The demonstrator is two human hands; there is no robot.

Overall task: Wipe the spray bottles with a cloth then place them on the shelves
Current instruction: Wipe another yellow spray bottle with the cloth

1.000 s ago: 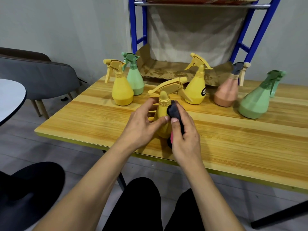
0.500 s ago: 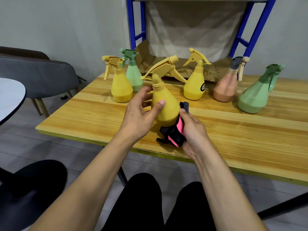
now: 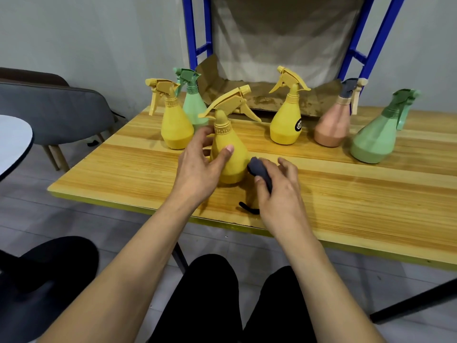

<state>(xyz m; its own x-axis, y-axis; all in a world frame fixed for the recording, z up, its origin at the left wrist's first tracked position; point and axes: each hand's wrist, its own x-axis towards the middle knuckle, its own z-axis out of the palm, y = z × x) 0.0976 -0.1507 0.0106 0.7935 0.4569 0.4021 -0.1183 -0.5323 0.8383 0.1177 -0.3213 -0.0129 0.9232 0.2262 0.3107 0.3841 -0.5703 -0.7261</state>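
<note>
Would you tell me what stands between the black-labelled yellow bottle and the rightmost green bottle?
In the head view, an upright peach spray bottle stands there.

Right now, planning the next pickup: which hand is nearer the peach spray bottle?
Right. The right hand, gripping the dark cloth, sits nearer the viewer and left of the peach spray bottle; the left hand is farther left, holding a yellow bottle.

Head camera looks down and forward across table [image 3: 346,194] toward shelves [image 3: 187,33].
</note>
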